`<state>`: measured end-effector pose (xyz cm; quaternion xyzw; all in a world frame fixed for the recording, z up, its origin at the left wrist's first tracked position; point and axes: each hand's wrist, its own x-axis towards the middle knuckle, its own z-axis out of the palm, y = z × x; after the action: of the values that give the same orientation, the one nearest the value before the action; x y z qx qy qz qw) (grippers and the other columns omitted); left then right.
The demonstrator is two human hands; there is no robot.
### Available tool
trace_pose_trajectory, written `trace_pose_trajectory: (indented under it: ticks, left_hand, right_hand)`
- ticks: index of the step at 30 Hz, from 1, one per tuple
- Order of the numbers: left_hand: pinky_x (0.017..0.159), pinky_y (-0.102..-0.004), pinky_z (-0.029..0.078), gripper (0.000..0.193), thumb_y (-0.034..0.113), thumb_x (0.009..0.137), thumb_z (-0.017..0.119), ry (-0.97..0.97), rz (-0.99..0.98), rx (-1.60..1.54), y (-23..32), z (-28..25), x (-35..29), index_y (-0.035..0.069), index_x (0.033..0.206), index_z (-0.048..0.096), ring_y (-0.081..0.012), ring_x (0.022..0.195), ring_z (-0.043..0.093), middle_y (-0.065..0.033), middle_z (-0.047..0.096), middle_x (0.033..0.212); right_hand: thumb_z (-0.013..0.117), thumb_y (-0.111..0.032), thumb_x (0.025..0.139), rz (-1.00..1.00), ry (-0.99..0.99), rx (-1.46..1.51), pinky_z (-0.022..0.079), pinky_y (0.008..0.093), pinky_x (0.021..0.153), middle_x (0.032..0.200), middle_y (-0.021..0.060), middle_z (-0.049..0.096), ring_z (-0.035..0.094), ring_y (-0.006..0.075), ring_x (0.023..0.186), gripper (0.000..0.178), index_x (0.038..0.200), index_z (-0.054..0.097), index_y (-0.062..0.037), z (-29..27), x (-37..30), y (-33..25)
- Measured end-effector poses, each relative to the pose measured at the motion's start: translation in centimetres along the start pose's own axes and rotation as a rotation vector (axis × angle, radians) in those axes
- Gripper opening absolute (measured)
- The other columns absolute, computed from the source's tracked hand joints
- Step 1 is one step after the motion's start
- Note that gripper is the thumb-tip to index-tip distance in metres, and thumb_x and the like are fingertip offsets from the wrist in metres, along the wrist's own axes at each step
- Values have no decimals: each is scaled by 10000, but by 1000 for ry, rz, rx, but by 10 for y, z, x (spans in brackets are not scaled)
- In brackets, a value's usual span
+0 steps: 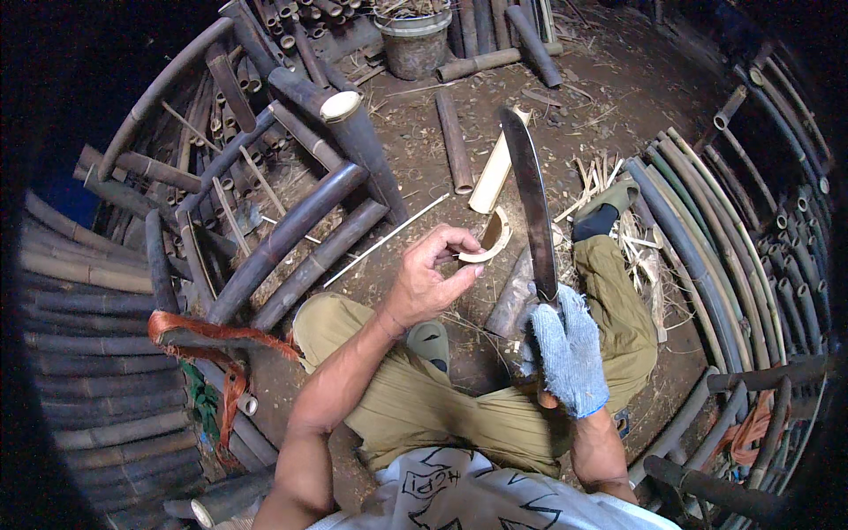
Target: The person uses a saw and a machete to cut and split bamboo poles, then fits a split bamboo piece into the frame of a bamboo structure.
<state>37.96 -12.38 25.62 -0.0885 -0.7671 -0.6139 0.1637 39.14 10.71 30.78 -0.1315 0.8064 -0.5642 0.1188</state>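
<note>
My bare left hand (pixel 433 276) pinches a curved piece of split bamboo (pixel 496 243) by its near end, between thumb and fingers. The cut edge of the piece is pale and bends in a half ring. In a grey-blue work glove, my right hand (pixel 570 353) is wrapped round the handle of a machete (pixel 532 190). Its long dark blade points up and away from me, just right of the bamboo piece and apart from it. Below the blade, a short dark bamboo log (pixel 514 296) lies between my legs. Most of the handle is hidden by the glove.
A pale split bamboo length (pixel 500 168) and a brown bamboo piece (pixel 454 141) lie on the dirt floor ahead. At left stands a bamboo frame (pixel 291 230) bound with orange cord (pixel 221 327). Long poles (pixel 707 238) line the right side. A bucket (pixel 413 44) stands at the back.
</note>
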Motion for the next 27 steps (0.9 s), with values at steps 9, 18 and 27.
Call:
trace_pose_trajectory:
  ticks: [9, 18, 27]
  left_hand:
    - [675, -188, 512, 225, -7, 814, 793, 269, -37, -68, -15, -2, 17, 16, 899, 586, -51, 815, 602, -42, 639, 934]
    - [693, -217, 501, 208, 61, 788, 819, 215, 0, 155, -6, -3, 12, 28, 855, 625, -61, 792, 609, -42, 673, 925]
    - [725, -219, 468, 198, 29, 793, 789, 237, 9, 56, 0, 5, 11, 6, 942, 660, -86, 827, 554, -41, 604, 970]
  right_hand:
    - [567, -187, 974, 206, 80, 276, 443, 267, 440, 656, 24, 568, 529, 108, 477, 281, 1204, 568, -24, 6, 9, 15]
    - [559, -203, 988, 320, 64, 360, 465, 267, 391, 618, 17, 540, 513, 104, 453, 183, 1081, 523, -50, 9, 5, 49]
    - [556, -163, 984, 281, 59, 296, 476, 264, 436, 645, 18, 552, 538, 99, 488, 214, 1153, 522, -35, 9, 1, 49]
